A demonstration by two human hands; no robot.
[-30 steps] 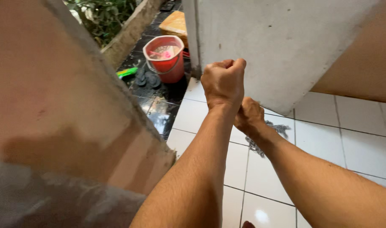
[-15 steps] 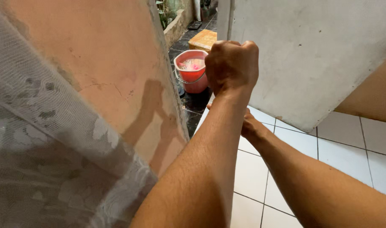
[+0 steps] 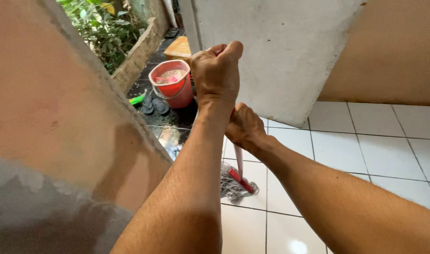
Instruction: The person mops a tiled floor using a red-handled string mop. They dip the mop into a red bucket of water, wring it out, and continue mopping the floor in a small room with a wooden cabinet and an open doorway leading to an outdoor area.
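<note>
Both my hands grip a mop handle (image 3: 238, 160), which is pale pink and runs steeply down from them. My left hand (image 3: 217, 74) is clenched around its top end, high in the view. Just below it, my right hand (image 3: 245, 128) is closed on the same handle. At the bottom of the handle a red clamp (image 3: 241, 181) holds a grey string mop head (image 3: 231, 188), which rests on the white floor tiles (image 3: 365, 155) near the doorway.
A peach wall edge (image 3: 83, 108) with a lace curtain (image 3: 40, 211) stands close on the left. Outside on dark wet tiles sit a red bucket (image 3: 171, 89), dark sandals (image 3: 154, 106), a wooden box (image 3: 178, 48). A grey door panel (image 3: 281, 51) hangs ahead.
The view has swung right and down. My hands have dropped lower and the mop head, hidden half a second ago, shows on the tiles closer to me.
</note>
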